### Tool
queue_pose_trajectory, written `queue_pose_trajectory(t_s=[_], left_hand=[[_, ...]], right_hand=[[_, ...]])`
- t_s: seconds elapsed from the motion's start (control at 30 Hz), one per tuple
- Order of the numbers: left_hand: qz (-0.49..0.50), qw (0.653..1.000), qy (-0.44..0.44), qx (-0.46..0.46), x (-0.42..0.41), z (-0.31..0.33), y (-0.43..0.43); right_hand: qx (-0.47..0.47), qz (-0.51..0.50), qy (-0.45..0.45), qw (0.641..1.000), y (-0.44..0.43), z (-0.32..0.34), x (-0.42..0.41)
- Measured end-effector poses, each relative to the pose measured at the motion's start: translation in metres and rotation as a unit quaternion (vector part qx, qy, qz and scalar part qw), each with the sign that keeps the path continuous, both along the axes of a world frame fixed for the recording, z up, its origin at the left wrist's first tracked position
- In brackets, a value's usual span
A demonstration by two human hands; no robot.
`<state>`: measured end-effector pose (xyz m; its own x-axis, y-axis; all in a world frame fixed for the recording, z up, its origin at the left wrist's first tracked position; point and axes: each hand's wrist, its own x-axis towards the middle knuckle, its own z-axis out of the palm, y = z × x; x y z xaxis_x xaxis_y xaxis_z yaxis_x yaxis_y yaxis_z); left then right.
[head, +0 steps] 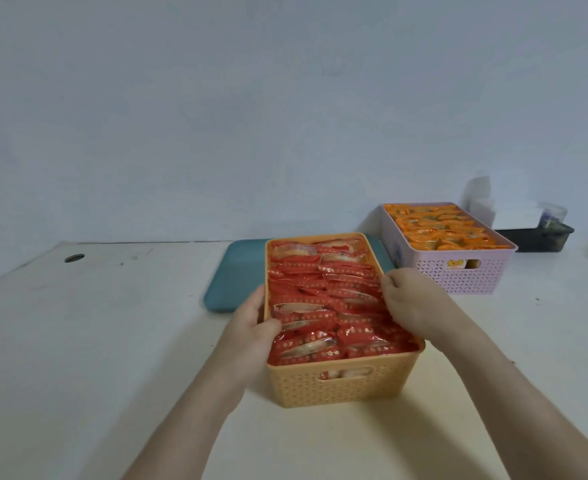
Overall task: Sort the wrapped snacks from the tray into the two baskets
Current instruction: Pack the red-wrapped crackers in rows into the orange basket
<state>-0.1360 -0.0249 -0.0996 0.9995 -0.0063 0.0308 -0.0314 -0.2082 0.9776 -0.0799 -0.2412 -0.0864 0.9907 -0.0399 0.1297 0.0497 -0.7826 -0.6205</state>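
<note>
- Sorting looks near done: the left hand [251, 323] and right hand [413, 299] each grip a side rim of the orange basket [341, 386], which is packed with red snacks [323, 292].
- Beyond the right hand, the pink basket [458, 275] holds orange snacks [441, 226].
- Next, probably a level lift or slide.
- Just beyond the hands lies the tray [237, 275]; open desk [112, 341] lies left of the left hand.
</note>
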Motion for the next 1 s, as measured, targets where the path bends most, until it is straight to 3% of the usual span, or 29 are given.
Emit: queue_pose_trajectory(t_s=[0.17,0.27,0.37,0.7,0.87,1.0], left_hand=[[0.069,0.990,-0.030,-0.117,0.022,0.018,0.017],[0.135,0.972,-0.055,-0.182,0.048,0.034,0.030],[0.198,0.955,-0.063,-0.213,0.078,0.044,0.050],[0.235,0.951,-0.026,-0.201,0.147,0.027,0.092],[0.170,0.975,0.007,-0.140,0.158,0.006,0.098],[0.184,0.973,0.005,-0.140,0.161,0.003,0.095]], right_hand=[[0.169,0.043,-0.016,0.985,0.015,0.015,0.007],[0.321,0.094,-0.019,0.942,0.033,0.031,0.018],[0.394,0.150,0.002,0.907,0.050,0.041,0.036],[0.469,0.158,0.101,0.863,0.100,0.014,0.088],[0.435,0.155,0.121,0.879,0.111,-0.016,0.108],[0.409,0.160,0.090,0.894,0.114,-0.027,0.114]])
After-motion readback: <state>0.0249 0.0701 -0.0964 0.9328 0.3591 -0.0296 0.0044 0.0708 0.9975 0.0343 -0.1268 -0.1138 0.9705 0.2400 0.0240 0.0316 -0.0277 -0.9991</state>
